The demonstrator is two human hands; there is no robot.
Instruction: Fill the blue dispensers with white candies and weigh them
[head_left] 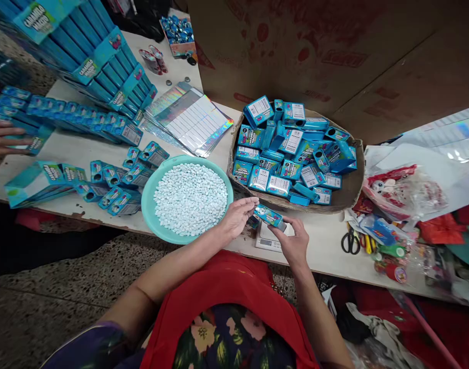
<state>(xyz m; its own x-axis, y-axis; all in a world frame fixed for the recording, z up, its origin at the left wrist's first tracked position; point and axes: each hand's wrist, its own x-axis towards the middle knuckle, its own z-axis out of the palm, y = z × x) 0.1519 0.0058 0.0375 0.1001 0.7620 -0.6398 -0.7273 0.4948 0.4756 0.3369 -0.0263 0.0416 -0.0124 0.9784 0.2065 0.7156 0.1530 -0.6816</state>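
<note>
My right hand (pixel 295 240) grips a small blue candy box (pixel 270 216) between thumb and fingers, tilted above a white digital scale (pixel 268 242). At the box's left end is my left hand (pixel 238 219), its fingers pressed together and reaching to the box; whatever they hold is hidden. Left of that hand stands a turquoise basin (pixel 148 218) filled with small white candies (pixel 192 200). Behind my hands, a cardboard tray (pixel 355 189) is heaped with similar blue boxes (pixel 292 141).
Several blue boxes (pixel 119 179) stand left of the basin, near a display carton (pixel 35 187). Stacked blue displays (pixel 92 61) rise behind, beside shiny label sheets (pixel 194 118). Another person's hand (pixel 6 137) is at far left. Black scissors (pixel 350 241) and plastic bags lie right.
</note>
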